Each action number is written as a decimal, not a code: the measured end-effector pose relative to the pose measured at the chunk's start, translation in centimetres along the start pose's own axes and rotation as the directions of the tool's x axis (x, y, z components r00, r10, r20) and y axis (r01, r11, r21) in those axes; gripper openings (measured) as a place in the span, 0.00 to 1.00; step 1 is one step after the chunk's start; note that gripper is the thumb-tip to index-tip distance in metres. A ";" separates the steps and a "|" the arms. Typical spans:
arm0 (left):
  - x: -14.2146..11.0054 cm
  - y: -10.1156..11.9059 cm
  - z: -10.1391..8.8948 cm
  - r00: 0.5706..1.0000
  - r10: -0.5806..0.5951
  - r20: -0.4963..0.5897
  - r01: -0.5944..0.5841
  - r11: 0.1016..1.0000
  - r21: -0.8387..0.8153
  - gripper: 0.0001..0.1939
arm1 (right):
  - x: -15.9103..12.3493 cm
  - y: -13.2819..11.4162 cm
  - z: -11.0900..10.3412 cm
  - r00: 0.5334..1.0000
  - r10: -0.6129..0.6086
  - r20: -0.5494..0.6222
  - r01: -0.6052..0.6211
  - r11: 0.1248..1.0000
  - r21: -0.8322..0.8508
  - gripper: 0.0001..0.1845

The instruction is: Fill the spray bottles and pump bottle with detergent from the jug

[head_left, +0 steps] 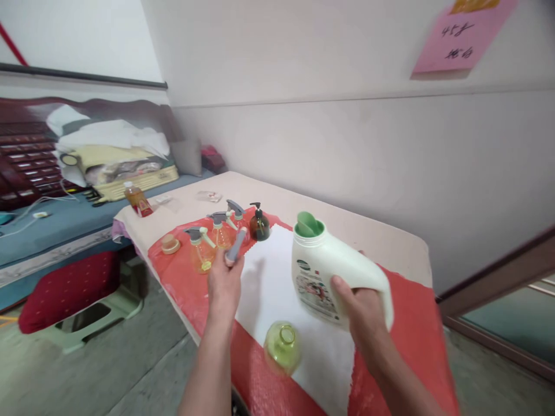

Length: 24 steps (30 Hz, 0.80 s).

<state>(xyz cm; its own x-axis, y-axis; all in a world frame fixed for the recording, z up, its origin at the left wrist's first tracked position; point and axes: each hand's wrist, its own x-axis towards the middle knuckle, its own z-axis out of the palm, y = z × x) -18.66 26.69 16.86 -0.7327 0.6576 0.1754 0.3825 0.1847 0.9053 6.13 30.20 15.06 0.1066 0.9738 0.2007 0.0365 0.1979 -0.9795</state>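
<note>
My right hand (364, 306) grips the handle of a large pale green detergent jug (318, 271), whose uncapped mouth shows a green spout. The jug is above the white sheet (264, 289); whether its base touches is unclear. My left hand (225, 283) is closed around a slim grey piece with pale pink ends (236, 247), its exact kind unclear. In front of me, between the hands, stands an open-necked yellow-green bottle (281, 349). Beyond my left hand are several clear spray bottles with grey trigger heads (202, 251) and a dark pump bottle (259, 224).
Red plastic (182, 277) covers part of the table, with a tan cap (170, 244) on it. An amber drink bottle (137, 199) stands at the table's far left corner. A red-cushioned stool (73, 292) is left; a wall (347, 156) runs behind.
</note>
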 end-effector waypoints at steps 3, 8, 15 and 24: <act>0.1 -1.2 1.2 0.986 0.065 0.156 -0.112 0.944 0.310 0.09 | -0.3 -1.3 -2.6 0.999 0.021 -0.045 -0.025 0.996 -0.087 0.44; -0.6 -2.2 2.6 0.946 0.042 0.322 -0.189 0.877 0.442 0.14 | -0.3 -2.0 -5.7 0.979 0.126 -0.161 -0.154 0.972 -0.175 0.41; -2.1 1.0 -1.5 0.572 0.098 0.815 -0.218 0.975 0.036 0.36 | 0.8 -2.6 -8.1 0.981 0.069 -0.179 -0.101 0.979 -0.177 0.47; -5.2 1.5 1.2 0.280 -0.089 0.956 -0.335 0.924 0.184 0.30 | 2.1 -3.4 -9.2 0.981 0.010 -0.192 -0.060 0.965 -0.254 0.51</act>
<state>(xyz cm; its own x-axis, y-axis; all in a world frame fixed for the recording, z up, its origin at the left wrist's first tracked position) -13.55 24.42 16.82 0.2991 0.8656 -0.4017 0.7027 0.0850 0.7064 15.40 30.48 18.97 0.2962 0.9361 0.1898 0.2808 0.1046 -0.9540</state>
